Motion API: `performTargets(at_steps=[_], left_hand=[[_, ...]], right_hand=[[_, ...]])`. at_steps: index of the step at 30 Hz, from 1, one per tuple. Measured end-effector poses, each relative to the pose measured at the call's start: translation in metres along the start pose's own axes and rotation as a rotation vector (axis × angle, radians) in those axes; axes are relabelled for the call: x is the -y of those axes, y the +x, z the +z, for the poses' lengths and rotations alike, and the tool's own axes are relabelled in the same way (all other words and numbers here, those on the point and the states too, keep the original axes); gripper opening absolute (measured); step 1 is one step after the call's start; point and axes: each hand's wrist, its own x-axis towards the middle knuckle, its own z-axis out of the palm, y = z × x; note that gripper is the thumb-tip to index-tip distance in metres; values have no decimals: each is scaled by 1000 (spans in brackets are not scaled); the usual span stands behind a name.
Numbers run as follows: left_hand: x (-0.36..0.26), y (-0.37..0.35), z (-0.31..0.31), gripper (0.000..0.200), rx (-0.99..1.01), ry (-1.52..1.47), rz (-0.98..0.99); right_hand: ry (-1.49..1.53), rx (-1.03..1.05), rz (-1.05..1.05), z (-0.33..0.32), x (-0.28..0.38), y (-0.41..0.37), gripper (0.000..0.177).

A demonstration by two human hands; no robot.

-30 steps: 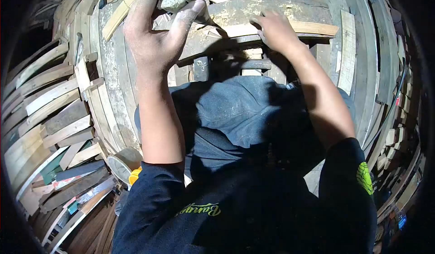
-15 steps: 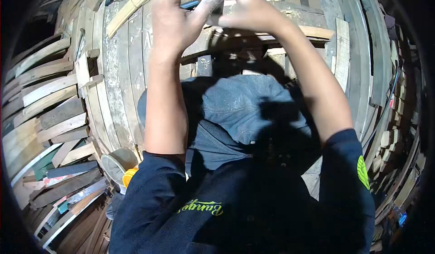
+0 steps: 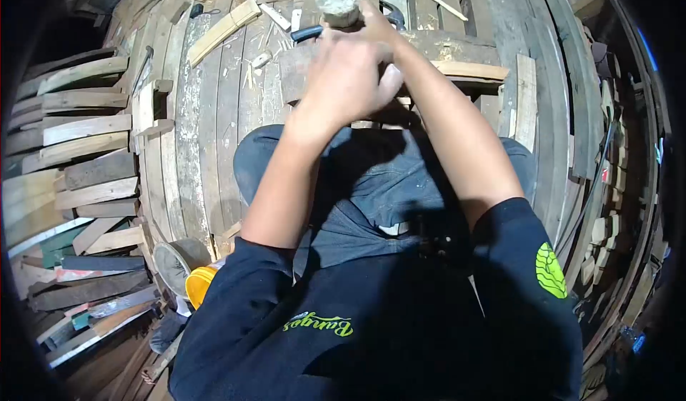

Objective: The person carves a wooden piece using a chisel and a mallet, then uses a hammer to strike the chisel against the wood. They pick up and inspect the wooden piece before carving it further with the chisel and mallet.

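Observation:
A round, pale grey-green, stone-like lump (image 3: 337, 2) shows at the top centre, in front of my hands. My right hand (image 3: 375, 28) is closed against its right side, the fingers partly hidden behind it. My left hand (image 3: 350, 72) is blurred and crosses in front of the right wrist with its back turned up. Its thumb sticks out to the right, while the other fingers are smeared and tucked out of sight. Just left of the lump lies a tool's dark blue handle (image 3: 307, 33). Behind my right hand a dark curved object (image 3: 393, 15) rests on the boards.
Below my hands a short wooden block (image 3: 468, 70) lies across the plank floor (image 3: 214, 101). Another light offcut (image 3: 225, 31) lies ahead on the left, near wood chips. Stacked timber (image 3: 86, 129) fills the left side. A grey bucket (image 3: 171, 265) and a yellow container (image 3: 201, 285) stand by my left elbow.
My hands have come back toward my body and closer together, the left moving right across the right wrist. The lump has come lower into view, and the view has shifted forward.

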Motion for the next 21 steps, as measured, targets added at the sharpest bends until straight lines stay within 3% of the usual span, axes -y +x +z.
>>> performTargets(at_steps=[2, 4, 7, 9, 11, 12, 13, 14, 15, 17, 21], left_hand=[[-23, -15, 7, 16, 128, -69, -172], [-23, -36, 49, 19, 415, -216, -294], [8, -60, 152, 28, 836, 86, -344], [31, -80, 201, 32, 870, 70, -398], [21, -73, 196, 42, 879, -5, -529], [45, -96, 242, 40, 575, 204, -294], [58, -100, 259, 40, 591, 154, -293], [68, -99, 269, 40, 609, 105, -294], [75, -97, 274, 40, 608, 107, -295], [88, -98, 281, 44, 691, 233, -146], [92, -99, 292, 47, 588, 212, -23]], right_hand=[[93, 55, -56, -4, -35, 13, 52], [72, 60, 46, -4, -25, 8, 51], [1, 56, 114, 2, -8, 3, 50], [-34, 42, 109, 2, -7, 3, 51], [3, 73, 107, 0, -13, -2, 52], [70, 102, 92, -1, -28, -2, 51], [106, 97, 82, 0, -10, -10, 47], [28, 74, 96, 1, -17, -10, 57], [45, 89, 119, -1, -13, -10, 57], [69, 108, 141, -1, -4, -11, 57], [46, 93, 160, -3, -8, -7, 57]])
